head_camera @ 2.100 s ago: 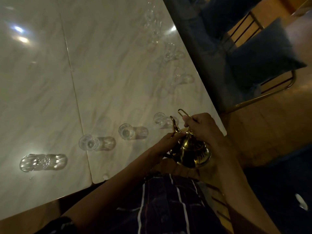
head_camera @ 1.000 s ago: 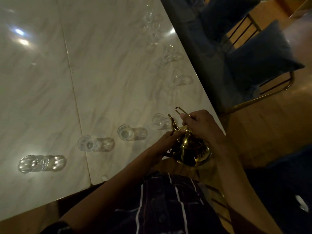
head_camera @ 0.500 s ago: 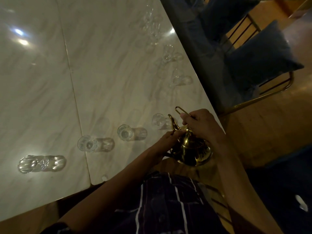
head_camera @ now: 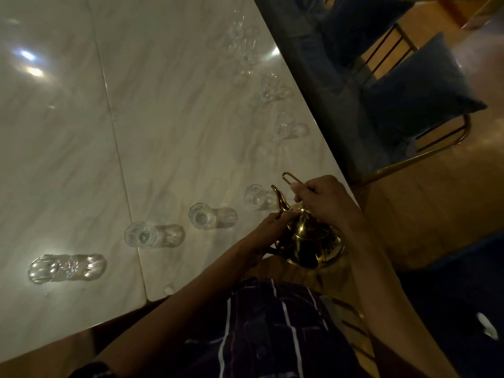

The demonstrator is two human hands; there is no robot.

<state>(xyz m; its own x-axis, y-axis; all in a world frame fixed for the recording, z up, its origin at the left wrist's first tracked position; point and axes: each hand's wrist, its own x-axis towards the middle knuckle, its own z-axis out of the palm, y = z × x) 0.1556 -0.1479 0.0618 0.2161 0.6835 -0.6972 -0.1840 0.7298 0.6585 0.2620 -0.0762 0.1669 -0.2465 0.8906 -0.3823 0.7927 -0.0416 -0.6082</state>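
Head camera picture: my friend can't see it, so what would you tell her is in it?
A person's right hand grips the wire handle of a shiny gold teapot while the left hand touches its top, at the edge of a white marble table. Clear glasses sit in a line along the table.

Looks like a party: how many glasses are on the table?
8 glasses: four in the near row, four up the right edge; the farthest two are blurred.
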